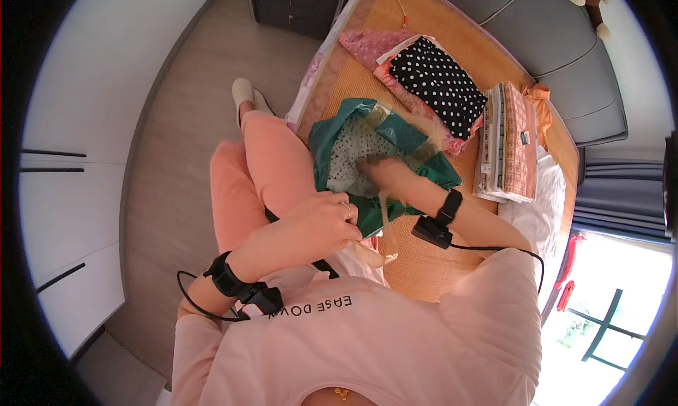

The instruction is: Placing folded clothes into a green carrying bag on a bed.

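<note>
A green plastic bag [339, 118] lies with its mouth spread on the bed, beside my bent legs. White dark-dotted fabric [347, 157] shows inside it. My left hand [333, 218], with a ring on one finger, grips the bag's near rim. Reaching over the opening, my right hand [380, 172] is at the dotted fabric; its fingers are blurred, so their grip is unclear. A pale strap [386, 220] hangs between my hands at the bag's near side.
Black polka-dot fabric [437, 80] rests on pink printed cloth [371, 46] beyond the bag. To the right stands a stack of folded textiles [511, 141] beside white crumpled material [545, 194]. The bed has a woven mat [424, 263] and a grey headboard [561, 56]. Cables run from both wrist devices.
</note>
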Motion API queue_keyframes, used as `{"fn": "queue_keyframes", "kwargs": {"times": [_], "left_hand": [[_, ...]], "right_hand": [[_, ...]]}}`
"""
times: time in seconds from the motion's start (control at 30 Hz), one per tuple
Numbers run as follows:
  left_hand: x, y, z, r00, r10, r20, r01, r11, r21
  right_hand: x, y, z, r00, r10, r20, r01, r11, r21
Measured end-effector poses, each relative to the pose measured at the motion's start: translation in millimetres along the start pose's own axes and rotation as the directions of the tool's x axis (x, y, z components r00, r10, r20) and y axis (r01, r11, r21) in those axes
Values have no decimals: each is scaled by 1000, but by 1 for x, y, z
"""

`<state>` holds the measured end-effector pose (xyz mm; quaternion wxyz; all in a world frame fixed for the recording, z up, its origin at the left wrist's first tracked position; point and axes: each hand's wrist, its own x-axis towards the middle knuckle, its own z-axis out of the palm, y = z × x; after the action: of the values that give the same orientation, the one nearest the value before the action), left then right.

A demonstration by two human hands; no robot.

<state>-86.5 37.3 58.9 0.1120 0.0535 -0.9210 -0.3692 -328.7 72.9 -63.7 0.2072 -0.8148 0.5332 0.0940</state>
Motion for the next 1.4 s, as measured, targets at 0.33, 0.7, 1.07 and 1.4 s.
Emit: {"fn": "queue_keyframes", "kwargs": {"times": [0.33, 0.7, 1.07, 1.4], "left_hand": [[3, -3, -5, 999, -3, -44, 5, 1000, 26], [11, -12, -42, 673, -244, -698, 374, 927, 36], [13, -54, -30, 745, -396, -536, 523, 846, 102], [14, -49, -41, 656, -475, -587, 532, 843, -88]], "right_hand": [[4, -7, -48, 995, 53, -89, -51, 998, 30], [-60, -23, -162, 960, 250, -129, -99, 729, 678], [-125, 11, -130, 708, 594, -383, -428, 792, 436], [-146, 20, -132, 517, 719, -464, -366, 676, 640]]}}
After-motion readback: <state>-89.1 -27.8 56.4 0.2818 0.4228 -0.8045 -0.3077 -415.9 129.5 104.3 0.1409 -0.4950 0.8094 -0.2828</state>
